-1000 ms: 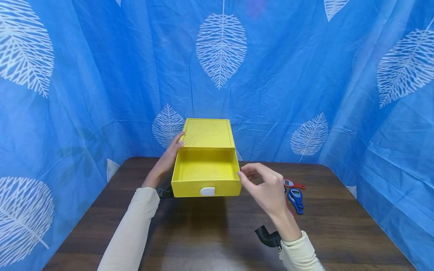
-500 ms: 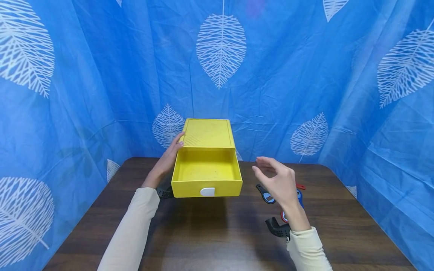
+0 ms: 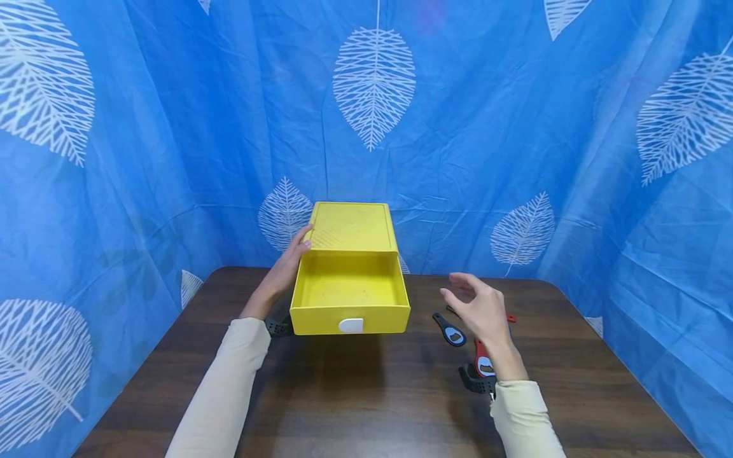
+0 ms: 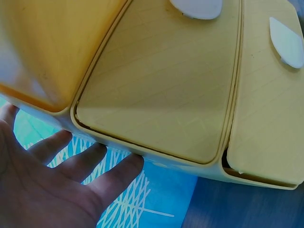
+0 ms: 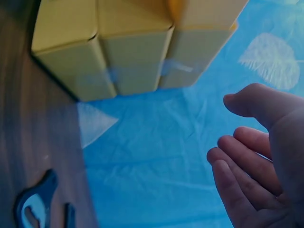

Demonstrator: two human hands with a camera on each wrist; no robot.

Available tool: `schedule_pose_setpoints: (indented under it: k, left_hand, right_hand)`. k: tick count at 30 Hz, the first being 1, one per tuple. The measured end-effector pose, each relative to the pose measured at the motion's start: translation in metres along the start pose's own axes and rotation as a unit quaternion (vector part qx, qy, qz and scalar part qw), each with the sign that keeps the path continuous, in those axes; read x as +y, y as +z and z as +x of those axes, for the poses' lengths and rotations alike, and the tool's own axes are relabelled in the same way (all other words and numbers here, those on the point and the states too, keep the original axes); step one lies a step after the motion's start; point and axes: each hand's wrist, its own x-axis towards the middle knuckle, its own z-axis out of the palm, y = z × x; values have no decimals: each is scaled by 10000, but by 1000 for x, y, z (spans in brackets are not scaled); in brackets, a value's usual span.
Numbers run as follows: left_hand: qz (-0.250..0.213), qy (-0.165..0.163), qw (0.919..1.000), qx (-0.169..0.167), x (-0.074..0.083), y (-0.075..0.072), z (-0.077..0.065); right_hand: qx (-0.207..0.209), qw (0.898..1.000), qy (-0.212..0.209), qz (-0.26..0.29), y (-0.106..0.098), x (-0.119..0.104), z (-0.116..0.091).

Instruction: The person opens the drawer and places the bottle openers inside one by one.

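A yellow drawer unit [image 3: 352, 226] stands on the table with its top drawer [image 3: 321, 321] pulled out, bare inside. Two lower drawers [image 4: 161, 85] are closed, as the left wrist view shows. My left hand [image 3: 282, 272] rests against the unit's left side, fingers spread and fairly straight. To the right of the unit, my right hand [image 3: 482, 312] hovers with nothing in it, thumb and fingers apart and loosely bent. Below it lie bottle openers: a black one [image 3: 450, 331] and a red one [image 3: 483, 359]. Others are partly hidden behind the hand.
The dark wooden table [image 3: 343, 407] has blue leaf-patterned cloth [image 3: 458, 159] hanging behind it and at both sides. A red tip [image 3: 511, 318] shows just right of my right wrist.
My right hand has let go of the drawer's right edge and moved right, over the bottle openers. The left hand and the drawer unit stay where they were.
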Motion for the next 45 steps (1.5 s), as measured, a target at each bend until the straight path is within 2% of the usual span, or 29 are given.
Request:
schedule_pose_setpoints:
  k: [3,7,11,15,24,32,39,45]
  left_hand:
    - [-20,7,10000,-9,1,0,1]
    - [-15,11,10000,-13,0,-1,1]
    - [33,15,10000,2,-1,-1,1]
    - [44,26,10000,-11,-2,-2,2]
    - [-70,4,10000,-55,-1,-2,4]
    - [-68,124,9999,-86,-3,-4,5]
    - [-157,116,9997,-113,-3,-5,8]
    - [-97,126,9998,-102,-5,-7,9]
  right_hand:
    - [-405,9983,401,-103,2,10,-1]
    - [-1003,9908,881,-230,5,21,-3]
    - [-1440,9830,1097,-303,7,30,-4]
    - [-1709,9776,1166,-387,9,39,-6]
    - [-2095,9675,1299,-560,17,59,-12]
    - [-2461,9588,1326,-503,23,74,-17]
    - [-2492,9603,1130,-539,24,84,-20]
    - [-2636,9562,1142,-569,24,88,-21]
